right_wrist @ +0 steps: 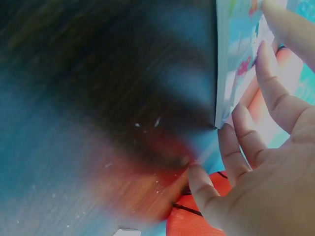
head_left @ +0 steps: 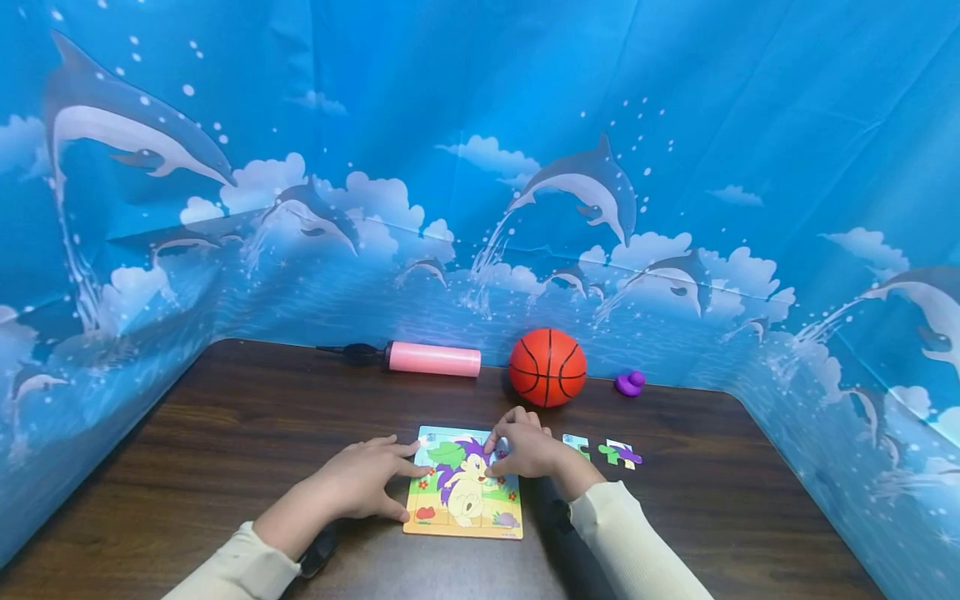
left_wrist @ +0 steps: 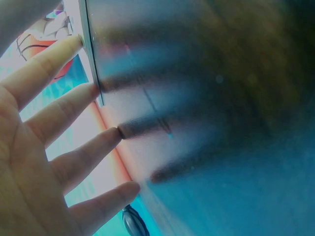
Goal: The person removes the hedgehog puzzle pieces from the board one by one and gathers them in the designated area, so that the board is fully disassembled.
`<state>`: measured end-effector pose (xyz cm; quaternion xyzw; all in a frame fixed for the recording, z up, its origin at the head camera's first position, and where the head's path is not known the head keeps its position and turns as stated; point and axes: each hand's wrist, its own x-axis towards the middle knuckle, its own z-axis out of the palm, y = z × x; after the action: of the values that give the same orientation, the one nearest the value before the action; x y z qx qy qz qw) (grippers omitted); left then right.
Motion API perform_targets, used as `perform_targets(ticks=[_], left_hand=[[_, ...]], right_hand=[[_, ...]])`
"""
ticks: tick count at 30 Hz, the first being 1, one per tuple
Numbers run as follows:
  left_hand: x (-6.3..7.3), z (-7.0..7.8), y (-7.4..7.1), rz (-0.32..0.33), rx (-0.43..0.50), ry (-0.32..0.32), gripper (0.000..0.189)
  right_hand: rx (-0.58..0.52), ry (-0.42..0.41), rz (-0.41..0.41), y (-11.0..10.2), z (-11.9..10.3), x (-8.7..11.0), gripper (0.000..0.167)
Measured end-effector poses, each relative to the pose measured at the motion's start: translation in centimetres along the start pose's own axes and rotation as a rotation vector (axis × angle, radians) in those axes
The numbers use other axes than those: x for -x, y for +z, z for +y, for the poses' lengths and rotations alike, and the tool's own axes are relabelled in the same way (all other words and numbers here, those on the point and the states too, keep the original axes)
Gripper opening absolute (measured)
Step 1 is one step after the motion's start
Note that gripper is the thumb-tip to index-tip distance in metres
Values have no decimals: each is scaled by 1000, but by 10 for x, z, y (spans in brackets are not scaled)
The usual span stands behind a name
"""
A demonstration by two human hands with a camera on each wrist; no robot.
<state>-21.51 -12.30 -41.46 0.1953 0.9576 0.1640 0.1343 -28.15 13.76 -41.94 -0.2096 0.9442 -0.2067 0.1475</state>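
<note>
A jigsaw puzzle (head_left: 465,500) with a purple-spined hedgehog picture lies on the table in a flat tray. My left hand (head_left: 363,479) steadies its left side, fingers spread and fairly straight; in the left wrist view the fingers (left_wrist: 61,110) reach the tray's edge and the tabletop. Over the upper right part of the picture is my right hand (head_left: 528,448), thumb and index fingertip touching the face of the puzzle. No lifted piece shows between them. Two loose puzzle pieces, one light blue and green (head_left: 575,442), the other green and purple (head_left: 621,453), lie right of the tray.
Behind the puzzle stands an orange toy basketball (head_left: 547,367). A pink hand pump (head_left: 435,359) with a black end lies at the back left of it, and a small purple object (head_left: 630,383) sits to its right. A dolphin-printed blue curtain (head_left: 420,100) surrounds the dark wooden table (head_left: 247,417).
</note>
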Motion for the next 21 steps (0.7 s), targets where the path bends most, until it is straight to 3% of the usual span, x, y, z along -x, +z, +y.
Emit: perform_targets(ticks=[10,13,18,21], left_hand=[[-1,1,-1,-5,-4,-4,59],[0,2,-2,-11,4,-3,59],[3,2,-3,-5,9,0,58],[3,3,-3,-1,7,-4,58]], right_hand=[[63,-115,100,8,-1,2,19],[25,-79,130,8,1,1,25],[6,35,189,10,3,-2,51],[22,75,204,11,3,-5,51]])
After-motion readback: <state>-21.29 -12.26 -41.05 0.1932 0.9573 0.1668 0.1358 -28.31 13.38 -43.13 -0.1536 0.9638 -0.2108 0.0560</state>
